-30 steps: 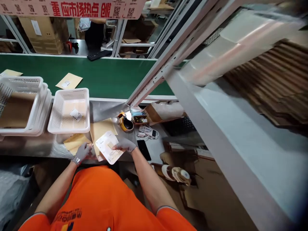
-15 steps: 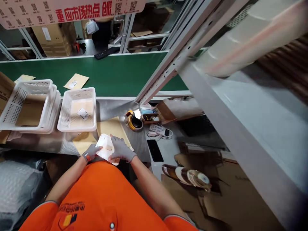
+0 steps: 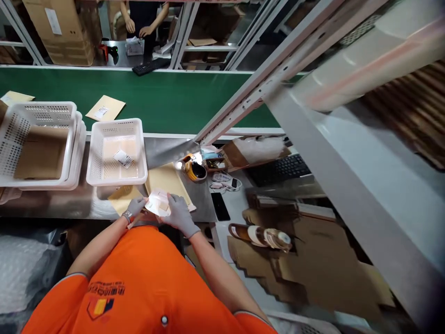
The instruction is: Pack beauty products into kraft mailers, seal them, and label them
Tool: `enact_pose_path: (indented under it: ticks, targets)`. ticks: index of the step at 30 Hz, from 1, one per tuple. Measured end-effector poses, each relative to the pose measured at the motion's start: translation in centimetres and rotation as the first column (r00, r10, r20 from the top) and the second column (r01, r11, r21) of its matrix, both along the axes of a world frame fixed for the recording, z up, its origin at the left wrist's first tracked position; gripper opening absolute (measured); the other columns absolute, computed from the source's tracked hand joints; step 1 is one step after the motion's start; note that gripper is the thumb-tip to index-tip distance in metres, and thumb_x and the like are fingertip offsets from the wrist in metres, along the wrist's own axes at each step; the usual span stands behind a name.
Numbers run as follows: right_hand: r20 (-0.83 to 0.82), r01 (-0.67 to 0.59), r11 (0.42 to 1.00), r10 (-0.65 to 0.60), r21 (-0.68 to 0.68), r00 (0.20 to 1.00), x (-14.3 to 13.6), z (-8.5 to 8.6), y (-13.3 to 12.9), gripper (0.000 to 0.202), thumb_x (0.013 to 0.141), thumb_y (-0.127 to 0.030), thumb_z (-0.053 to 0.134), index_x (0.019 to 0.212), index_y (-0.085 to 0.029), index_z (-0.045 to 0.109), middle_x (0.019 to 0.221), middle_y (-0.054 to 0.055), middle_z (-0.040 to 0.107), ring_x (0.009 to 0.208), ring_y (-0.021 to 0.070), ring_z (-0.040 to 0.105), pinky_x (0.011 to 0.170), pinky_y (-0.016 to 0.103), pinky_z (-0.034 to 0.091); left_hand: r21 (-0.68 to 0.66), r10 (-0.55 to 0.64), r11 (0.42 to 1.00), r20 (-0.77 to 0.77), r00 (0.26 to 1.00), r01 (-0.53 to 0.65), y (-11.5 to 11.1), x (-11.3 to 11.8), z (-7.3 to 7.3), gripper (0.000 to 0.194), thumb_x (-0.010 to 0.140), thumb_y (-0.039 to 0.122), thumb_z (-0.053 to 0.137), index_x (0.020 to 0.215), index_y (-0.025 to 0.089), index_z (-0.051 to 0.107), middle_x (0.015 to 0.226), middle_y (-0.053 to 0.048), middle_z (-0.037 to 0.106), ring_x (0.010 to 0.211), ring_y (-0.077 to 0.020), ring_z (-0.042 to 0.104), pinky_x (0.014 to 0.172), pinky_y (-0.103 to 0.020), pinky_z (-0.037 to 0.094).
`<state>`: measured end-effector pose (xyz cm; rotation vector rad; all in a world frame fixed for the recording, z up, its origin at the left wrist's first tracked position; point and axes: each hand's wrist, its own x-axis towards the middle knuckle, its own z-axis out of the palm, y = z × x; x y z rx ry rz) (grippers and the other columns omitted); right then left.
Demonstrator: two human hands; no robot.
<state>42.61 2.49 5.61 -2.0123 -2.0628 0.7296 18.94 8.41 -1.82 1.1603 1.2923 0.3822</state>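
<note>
Both my hands wear grey gloves and hold a flat white packet (image 3: 156, 200) with a small tan patch on it, just over the near edge of the metal table (image 3: 78, 204). My left hand (image 3: 136, 206) pinches its left side. My right hand (image 3: 179, 214) grips its right side, thumb on top. Right beyond the packet lies a large tan envelope (image 3: 168, 180). A smaller tan envelope (image 3: 120, 197) is to the left, partly behind my left hand. The packet's underside is hidden.
A white basket (image 3: 91, 155) holds a labelled parcel; stacked baskets (image 3: 72, 153) stand left of it. Beyond runs a green conveyor belt (image 3: 194, 99) with tan envelopes. Tape roll (image 3: 194, 168), phone (image 3: 220, 206) and bottle (image 3: 257, 235) lie right. A slanted metal post (image 3: 250, 95) rises there. Another person's hands (image 3: 146, 31) work across.
The packet has tilted and turned between my hands, which still hold it. My view has shifted, and the hands of the person across the belt now show.
</note>
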Motion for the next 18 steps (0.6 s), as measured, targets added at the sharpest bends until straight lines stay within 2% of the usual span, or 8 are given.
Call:
enact_pose_path:
  ticks: [2,4,6,8,12,18]
  targets:
    - [0.004,0.066,0.998,-0.066,0.003,0.998,0.4,-0.4,-0.8,0.106,0.068,-0.043,0.097,0.162,-0.010,0.062,0.154,0.027,0.066,0.138,0.0469,0.062,0.123,0.055,0.049,0.137,-0.106,0.981,-0.213,0.971,0.137,-0.3,-1.4,-0.1,0.033,0.110,0.038,0.061,0.125,0.015,0.080,0.124,-0.015,0.081,0.114,-0.0271,0.077,0.100,-0.041,0.064]
    - [0.007,0.112,0.994,-0.112,-0.003,0.994,0.6,-0.9,-1.8,0.099,0.070,-0.041,0.095,0.159,-0.012,0.065,0.151,0.026,0.069,0.137,0.0442,0.065,0.121,0.052,0.052,0.233,-0.220,0.910,-0.432,0.875,0.344,-0.9,-2.5,-0.3,0.030,0.104,0.031,0.070,0.128,0.015,0.081,0.135,-0.018,0.077,0.127,-0.0319,0.072,0.111,-0.044,0.058]
    - [0.007,0.137,0.990,-0.137,-0.016,0.991,0.6,-1.3,-2.8,0.095,0.071,-0.042,0.095,0.156,-0.012,0.066,0.149,0.025,0.071,0.137,0.0423,0.066,0.120,0.050,0.053,0.237,-0.310,0.827,-0.565,0.765,0.510,-1.6,-3.1,-0.5,0.035,0.093,0.030,0.084,0.123,0.011,0.082,0.135,-0.024,0.075,0.129,-0.0394,0.069,0.112,-0.049,0.055]
    - [0.005,0.157,0.987,-0.157,-0.033,0.988,0.3,-1.6,-3.7,0.093,0.072,-0.044,0.094,0.155,-0.012,0.067,0.149,0.024,0.071,0.138,0.0419,0.067,0.120,0.050,0.054,0.205,-0.368,0.777,-0.620,0.693,0.596,-2.1,-3.3,-0.5,0.040,0.086,0.030,0.090,0.117,0.006,0.083,0.130,-0.028,0.074,0.125,-0.0442,0.068,0.107,-0.051,0.054]
    - [-0.019,0.216,0.974,-0.218,-0.062,0.976,-0.8,-2.2,-5.4,0.091,0.072,-0.044,0.094,0.155,-0.016,0.069,0.152,0.023,0.071,0.139,0.0428,0.068,0.120,0.052,0.055,0.172,-0.415,0.700,-0.691,0.592,0.693,-2.5,-3.2,-0.4,0.039,0.095,0.033,0.081,0.119,0.003,0.082,0.129,-0.029,0.073,0.122,-0.0440,0.067,0.100,-0.049,0.051]
    - [-0.103,0.281,0.954,-0.291,-0.105,0.951,-3.3,-4.4,-7.7,0.084,0.069,-0.041,0.092,0.148,-0.021,0.074,0.146,0.019,0.074,0.134,0.0419,0.071,0.116,0.054,0.059,0.139,-0.437,0.686,-0.706,0.557,0.714,-2.0,-3.6,-0.6,0.036,0.104,0.035,0.070,0.119,0.007,0.084,0.125,-0.026,0.074,0.120,-0.0388,0.069,0.101,-0.046,0.052]
